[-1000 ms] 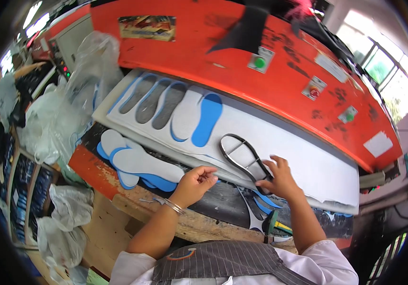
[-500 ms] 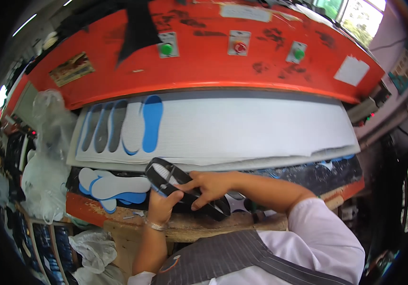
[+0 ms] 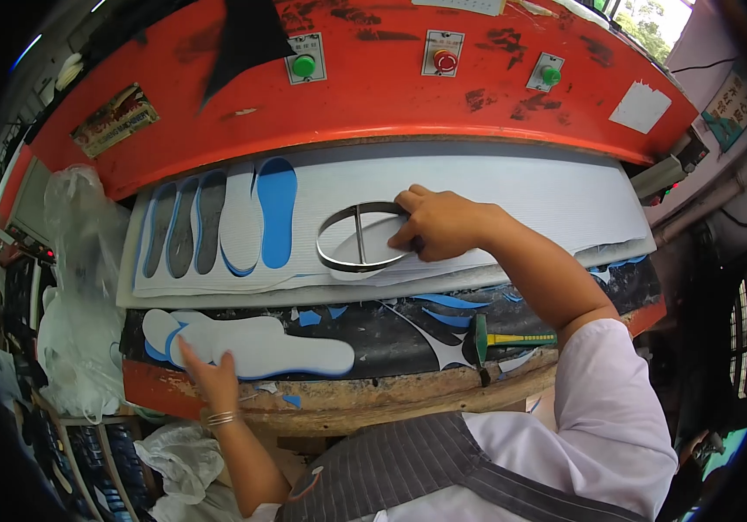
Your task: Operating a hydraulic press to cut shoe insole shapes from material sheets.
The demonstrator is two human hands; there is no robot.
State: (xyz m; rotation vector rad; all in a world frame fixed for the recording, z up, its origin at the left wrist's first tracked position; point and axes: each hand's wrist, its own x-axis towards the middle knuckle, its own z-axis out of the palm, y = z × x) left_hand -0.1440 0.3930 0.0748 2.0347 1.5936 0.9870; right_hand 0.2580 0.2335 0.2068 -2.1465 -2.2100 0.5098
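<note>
My right hand [image 3: 445,228] grips one end of a metal cutting die [image 3: 360,235], a sole-shaped band with a crossbar. The die is over the white ribbed sheet [image 3: 513,209]; whether it touches the sheet is hard to tell. My left hand [image 3: 210,376] has its thumb and fingers apart against a pile of white-and-blue insoles [image 3: 308,355] on the table's near left. Five sole-shaped cut-outs run along the sheet's left end, some grey inside, and one is a blue sole shape [image 3: 277,213].
A red machine beam [image 3: 373,96] with green and red push buttons spans the back. A hammer [image 3: 513,339] with a yellow-green handle lies near the front edge beside blue and white offcuts [image 3: 447,348]. Clear plastic bags [image 3: 86,296] hang at the left.
The die has gone from both hands near the front edge to my right hand over the sheet. My left hand has moved left to the insoles, where another insole now lies on top.
</note>
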